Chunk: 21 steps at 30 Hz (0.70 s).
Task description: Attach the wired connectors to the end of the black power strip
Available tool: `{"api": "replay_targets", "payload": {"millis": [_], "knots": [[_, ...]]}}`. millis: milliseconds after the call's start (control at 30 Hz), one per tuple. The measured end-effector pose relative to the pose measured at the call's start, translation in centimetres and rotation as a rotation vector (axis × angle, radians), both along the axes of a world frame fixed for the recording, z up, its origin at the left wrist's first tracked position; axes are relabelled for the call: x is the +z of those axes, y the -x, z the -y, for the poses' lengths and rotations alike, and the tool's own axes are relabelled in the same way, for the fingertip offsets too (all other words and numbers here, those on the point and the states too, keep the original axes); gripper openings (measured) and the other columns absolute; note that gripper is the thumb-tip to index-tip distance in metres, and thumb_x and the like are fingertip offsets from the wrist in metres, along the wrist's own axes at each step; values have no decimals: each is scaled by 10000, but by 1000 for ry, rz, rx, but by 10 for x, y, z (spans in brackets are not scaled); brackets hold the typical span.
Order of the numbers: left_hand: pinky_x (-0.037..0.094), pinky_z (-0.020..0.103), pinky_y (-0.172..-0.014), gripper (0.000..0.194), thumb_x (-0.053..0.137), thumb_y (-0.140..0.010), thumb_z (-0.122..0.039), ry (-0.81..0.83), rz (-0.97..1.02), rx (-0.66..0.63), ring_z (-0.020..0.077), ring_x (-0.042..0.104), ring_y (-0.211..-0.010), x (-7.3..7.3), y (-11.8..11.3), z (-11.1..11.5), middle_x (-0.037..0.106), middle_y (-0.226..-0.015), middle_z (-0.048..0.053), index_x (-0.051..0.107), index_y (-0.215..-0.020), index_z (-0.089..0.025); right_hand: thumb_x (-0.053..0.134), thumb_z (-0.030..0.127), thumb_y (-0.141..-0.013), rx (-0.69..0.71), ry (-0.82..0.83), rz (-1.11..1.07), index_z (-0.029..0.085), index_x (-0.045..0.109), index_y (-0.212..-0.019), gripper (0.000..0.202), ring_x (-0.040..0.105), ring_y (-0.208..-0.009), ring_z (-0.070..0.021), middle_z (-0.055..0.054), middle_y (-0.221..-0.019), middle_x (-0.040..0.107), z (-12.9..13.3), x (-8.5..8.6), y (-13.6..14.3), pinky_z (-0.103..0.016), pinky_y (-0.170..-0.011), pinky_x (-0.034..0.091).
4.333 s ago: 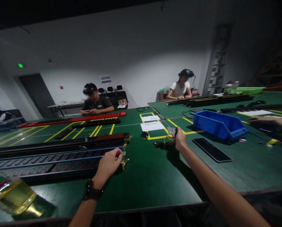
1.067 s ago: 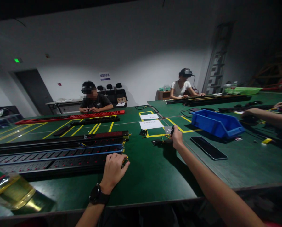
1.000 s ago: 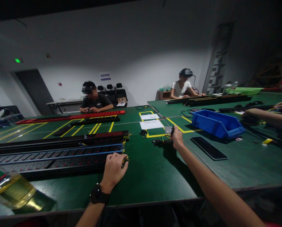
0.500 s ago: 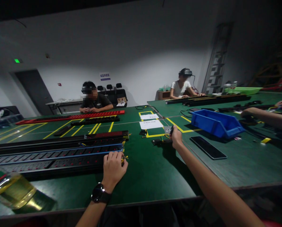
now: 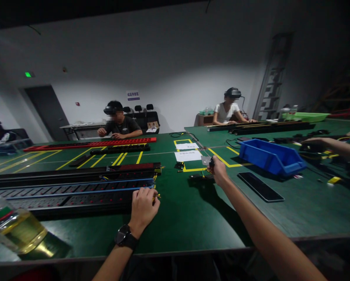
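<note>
My left hand, with a black watch on its wrist, rests at the right end of a long black power strip. Its fingers are curled in a pinch, and short yellow wires poke out by the fingertips. Farther off to the right, my right hand is closed around a small black part, mostly covered by the fingers. Close under that hand lies a flat dark piece with yellow-green wires. A small grey plate and a black bracket are just beyond.
A blue bin and a phone lie to the right. At the near left stands a bottle of yellow liquid. Paper sheets lie inside yellow tape. Two people sit across; another person's hands work at far right.
The view has shifted slightly. My right hand has moved a little closer and left, still closed. The dark-shirted person across has raised a hand. My left hand stays at the strip's end.
</note>
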<state>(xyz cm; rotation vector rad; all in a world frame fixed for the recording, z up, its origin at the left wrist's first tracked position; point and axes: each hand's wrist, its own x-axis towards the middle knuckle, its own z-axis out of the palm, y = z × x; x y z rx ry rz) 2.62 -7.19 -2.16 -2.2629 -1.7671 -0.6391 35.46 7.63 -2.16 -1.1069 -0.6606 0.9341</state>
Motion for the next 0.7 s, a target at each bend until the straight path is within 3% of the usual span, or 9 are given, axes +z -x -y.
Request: {"api": "replay_targets", "payload": {"millis": [133,233,367,567,700], "knots": [[378,438,-920,143,561,-903,-187,-54,15,23,250,629,-982,-4,-2,-1,738,-984,53,694,-937,-228,628,317,-914,293,-34,-100,182,617,-995,158,612,-542,-122,-13,-700,666,7,3,9,-186,-435,450],[374,429,-912,142,566,-895,-175,-76,21,16,241,637,-965,-7,-1,-2,735,-963,41,694,-924,-229,669,242,-846,457,-54,-41,198,593,-991,170,613,-548,-117,-19,-753,685,9,-3,15,-188,-442,457],[368,427,-905,153,564,-899,-183,-95,19,2,241,643,-954,-7,0,-2,749,-953,42,706,-928,-234,743,277,-792,677,-24,174,215,584,-995,265,614,-523,-117,-9,-800,694,15,-12,23,-219,-468,489],[345,488,-941,147,569,-904,-245,-160,-23,103,276,626,-934,-2,-4,4,750,-892,51,712,-876,-232,808,321,-758,926,-49,360,264,632,-1249,524,714,-825,-194,-32,-996,727,33,-12,39,-299,-673,577],[365,482,-908,141,583,-897,-262,-160,-55,128,296,599,-962,-2,-5,5,727,-919,80,710,-853,-220,827,387,-764,973,-148,475,215,714,-1120,411,690,-911,-209,-55,-1036,734,34,-16,50,-339,-797,559]]}}
